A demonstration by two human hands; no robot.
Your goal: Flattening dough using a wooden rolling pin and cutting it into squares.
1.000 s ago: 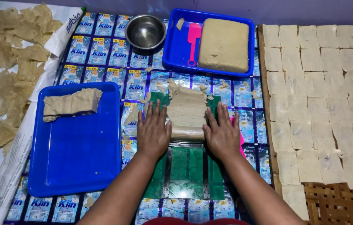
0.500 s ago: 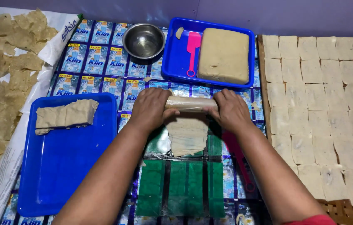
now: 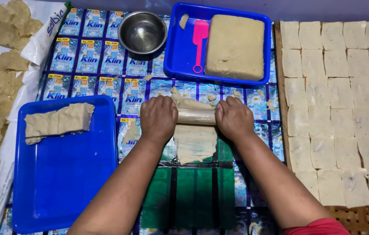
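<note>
dough block (image 3: 235, 47) tan | spatula (image 3: 199, 39) pink | trays (image 3: 62, 182) blue | bowl (image 3: 142, 31) silver | mat (image 3: 193, 191) green

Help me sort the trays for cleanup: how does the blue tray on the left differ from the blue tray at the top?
The left blue tray is larger and mostly bare, holding only a thin folded dough sheet at its far end. The top blue tray is smaller and nearly full, with a thick dough block and a pink scraper. The left tray lies beside the left hand; the top tray lies beyond both hands. Both are blue, rectangular and shallow.
</note>
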